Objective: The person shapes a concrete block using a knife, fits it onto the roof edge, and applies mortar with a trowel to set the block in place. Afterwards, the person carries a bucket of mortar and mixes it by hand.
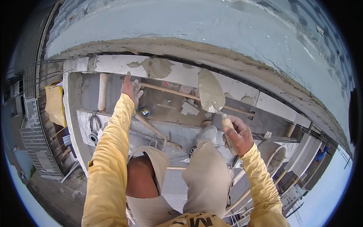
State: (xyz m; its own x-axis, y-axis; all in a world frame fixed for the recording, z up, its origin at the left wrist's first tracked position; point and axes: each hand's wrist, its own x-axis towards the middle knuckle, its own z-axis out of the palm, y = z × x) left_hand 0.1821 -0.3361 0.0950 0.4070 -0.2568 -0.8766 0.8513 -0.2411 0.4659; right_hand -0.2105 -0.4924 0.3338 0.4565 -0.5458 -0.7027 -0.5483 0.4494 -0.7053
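A trowel [211, 90] with a wide, mortar-coated blade is in my right hand [239, 134], its fingers wrapped round the handle. The blade tip lies over the white block ledge [185, 73]. My left hand [132, 90] is just below the ledge, fingers extended toward it, with nothing seen in them. Wet grey mortar [157, 67] is spread on the ledge, to the upper right of my left hand. A long wooden pole [168, 90] runs behind and below, between my hands.
Above the ledge is a pale blue-grey surface [151, 24]. Far below lie broken white pieces [190, 108], a wooden hammer-like tool [151, 126] and a coiled hose [95, 123]. A bucket [278, 157] stands at the right, and yellow sheeting [55, 104] hangs at the left.
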